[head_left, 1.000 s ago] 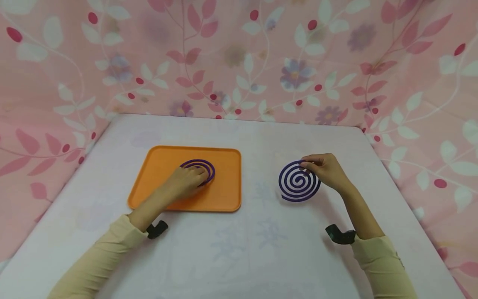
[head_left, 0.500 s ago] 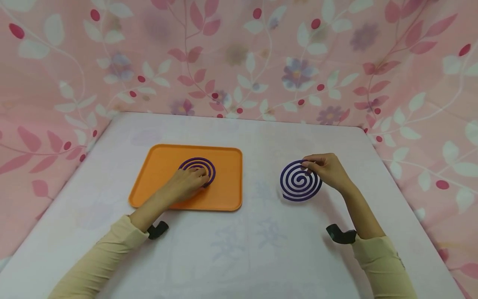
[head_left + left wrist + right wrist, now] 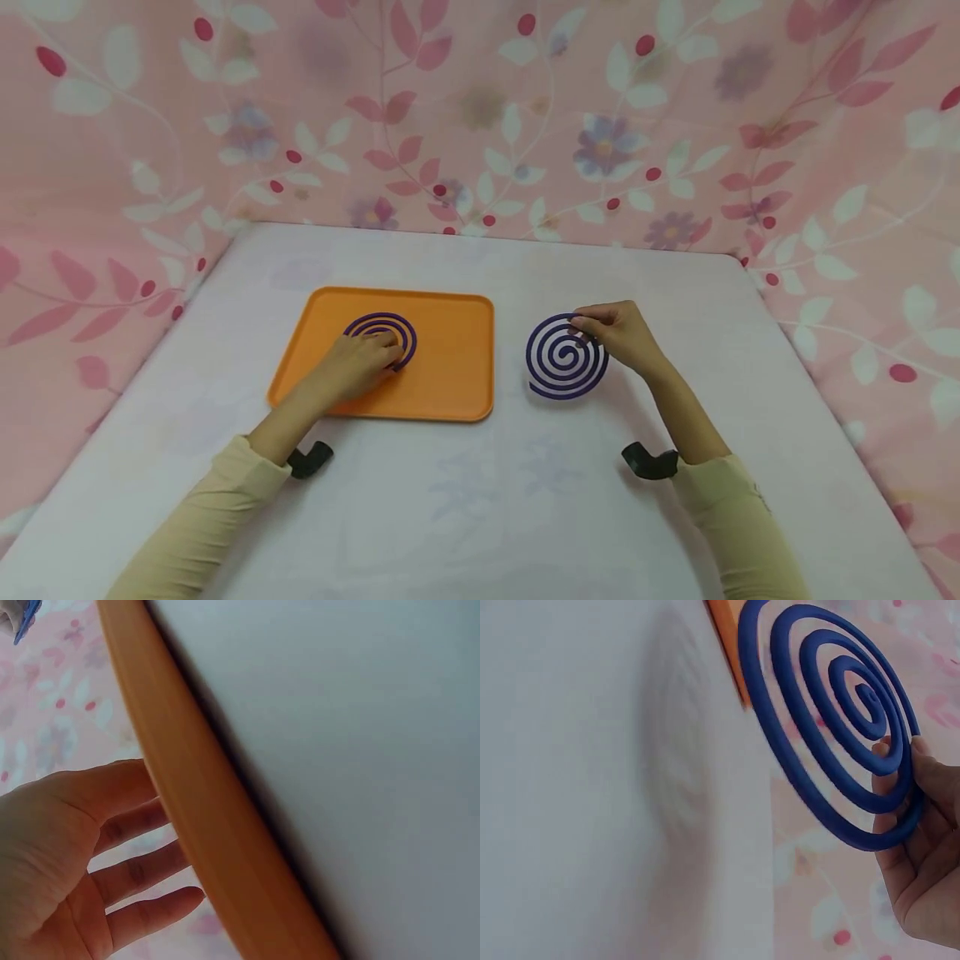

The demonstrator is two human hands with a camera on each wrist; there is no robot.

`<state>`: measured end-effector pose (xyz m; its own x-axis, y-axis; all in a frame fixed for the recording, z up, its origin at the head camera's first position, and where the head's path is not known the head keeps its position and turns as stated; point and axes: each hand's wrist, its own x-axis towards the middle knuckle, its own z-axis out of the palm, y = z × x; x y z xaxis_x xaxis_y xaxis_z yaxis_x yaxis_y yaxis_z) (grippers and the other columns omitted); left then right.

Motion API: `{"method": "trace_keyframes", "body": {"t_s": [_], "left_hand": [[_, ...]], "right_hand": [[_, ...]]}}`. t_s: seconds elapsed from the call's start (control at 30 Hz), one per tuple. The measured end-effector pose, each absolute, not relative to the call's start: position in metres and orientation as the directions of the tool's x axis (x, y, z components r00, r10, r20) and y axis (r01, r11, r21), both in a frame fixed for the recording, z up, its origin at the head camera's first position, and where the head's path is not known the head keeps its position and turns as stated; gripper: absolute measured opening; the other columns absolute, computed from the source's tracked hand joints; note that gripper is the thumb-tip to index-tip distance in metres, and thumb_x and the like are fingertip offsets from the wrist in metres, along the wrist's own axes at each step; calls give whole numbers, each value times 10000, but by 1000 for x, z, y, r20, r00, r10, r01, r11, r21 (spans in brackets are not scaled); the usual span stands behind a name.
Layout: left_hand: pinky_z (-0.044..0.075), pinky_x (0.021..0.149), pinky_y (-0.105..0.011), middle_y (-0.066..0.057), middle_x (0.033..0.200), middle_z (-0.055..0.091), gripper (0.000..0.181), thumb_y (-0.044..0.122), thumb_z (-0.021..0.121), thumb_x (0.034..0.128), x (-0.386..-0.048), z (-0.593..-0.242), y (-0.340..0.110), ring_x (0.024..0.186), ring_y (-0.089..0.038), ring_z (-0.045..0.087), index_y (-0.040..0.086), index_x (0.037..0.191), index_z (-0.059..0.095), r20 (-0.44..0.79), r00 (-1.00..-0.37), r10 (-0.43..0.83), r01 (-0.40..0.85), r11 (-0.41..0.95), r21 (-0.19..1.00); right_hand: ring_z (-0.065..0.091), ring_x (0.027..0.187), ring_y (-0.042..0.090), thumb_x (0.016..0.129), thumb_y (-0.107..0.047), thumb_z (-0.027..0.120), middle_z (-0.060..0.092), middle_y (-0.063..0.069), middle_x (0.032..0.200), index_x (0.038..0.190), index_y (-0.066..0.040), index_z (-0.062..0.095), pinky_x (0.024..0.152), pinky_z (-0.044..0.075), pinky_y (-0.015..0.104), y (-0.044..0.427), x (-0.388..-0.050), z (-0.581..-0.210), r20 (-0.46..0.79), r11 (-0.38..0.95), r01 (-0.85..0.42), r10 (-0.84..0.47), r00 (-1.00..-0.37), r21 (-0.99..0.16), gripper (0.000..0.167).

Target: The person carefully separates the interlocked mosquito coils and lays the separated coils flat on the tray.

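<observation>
My left hand (image 3: 354, 367) reaches over the orange tray (image 3: 453, 367), its fingers curled on a dark purple mosquito coil (image 3: 414, 342) there. The hand covers the coil's near left part. In the left wrist view, the tray's rim (image 3: 199, 802) hides those fingertips and the coil. To the right of the tray, my right hand (image 3: 617, 335) pinches a second mosquito coil (image 3: 821, 817) at its edge, thumb on one side and fingers on the other. This coil is tilted and raised above the table, with its shadow below in the right wrist view.
A white cloth-covered table (image 3: 480, 517) bears the tray on its left half. Behind and at both sides hangs a pink floral curtain (image 3: 480, 108). Black devices sit at the left wrist (image 3: 311, 460) and right wrist (image 3: 651, 463).
My right hand has moved left with its coil, closer to the tray. My left hand and the coil under it have shifted slightly left within the tray. The view has turned a little.
</observation>
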<state>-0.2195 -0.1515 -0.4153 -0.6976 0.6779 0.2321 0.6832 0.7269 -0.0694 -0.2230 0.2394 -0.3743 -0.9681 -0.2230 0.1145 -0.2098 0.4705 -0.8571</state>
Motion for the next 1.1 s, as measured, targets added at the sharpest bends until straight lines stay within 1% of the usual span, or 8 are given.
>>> {"method": "trace_keyframes", "body": {"t_s": [0.23,0.3,0.4,0.53,0.63,0.87,0.97,1.1], "left_hand": [[389,450,-364,17,836,551,178,180,765,717,-217,-413,-164,661,-202,569,162,774,596,203,-736,645,652,757,-40],[393,452,-371,16,836,546,181,182,764,717,-216,-413,-167,668,-206,571,163,780,596,194,-746,637,643,765,-43],[388,447,-374,11,828,534,185,176,762,719,-215,-412,-172,668,-208,566,156,783,590,183,-755,629,633,773,-47],[383,450,-373,4,821,520,194,164,762,716,-214,-409,-176,672,-209,560,148,782,580,172,-763,624,626,779,-50],[385,458,-376,-2,823,518,198,161,760,717,-212,-408,-178,673,-212,561,140,784,574,163,-771,616,615,786,-59],[386,459,-381,-12,800,535,218,161,765,703,-210,-406,-179,635,-226,560,140,735,550,151,-797,585,578,811,-96],[396,480,-399,-23,780,552,220,153,752,709,-212,-404,-174,647,-251,568,156,692,533,129,-824,552,545,834,-88],[412,486,-419,-49,738,588,170,119,696,754,-216,-399,-162,632,-273,575,134,673,548,155,-851,502,498,865,-62]], "right_hand": [[629,668,17,869,-142,624,713,83,851,1057,71,652,626,508,161,193,-242,-383,-4,335,-52,-164,-986,-941,285],[633,688,12,869,-166,629,712,88,895,1063,50,657,640,510,161,179,-247,-386,-43,330,-6,-139,-989,-944,292],[628,691,19,869,-185,630,694,156,972,1063,26,665,634,508,166,157,-254,-391,-82,337,34,-129,-988,-941,289],[590,625,25,861,-183,642,691,177,949,1043,17,677,579,484,163,129,-261,-397,-123,363,71,-124,-985,-929,273],[588,639,48,854,-165,649,696,172,924,1027,24,681,589,477,164,109,-265,-400,-128,391,71,-123,-984,-918,258],[662,898,206,855,-206,649,696,142,982,1011,-23,702,778,516,260,74,-273,-409,-95,529,0,-152,-984,-849,246],[666,866,197,858,-230,645,705,113,960,1006,-53,710,775,514,263,64,-275,-414,-90,584,-16,-153,-984,-811,240],[647,702,132,853,-257,649,717,78,880,983,-94,725,624,491,207,54,-276,-420,-71,641,-32,-134,-988,-767,222]]}}
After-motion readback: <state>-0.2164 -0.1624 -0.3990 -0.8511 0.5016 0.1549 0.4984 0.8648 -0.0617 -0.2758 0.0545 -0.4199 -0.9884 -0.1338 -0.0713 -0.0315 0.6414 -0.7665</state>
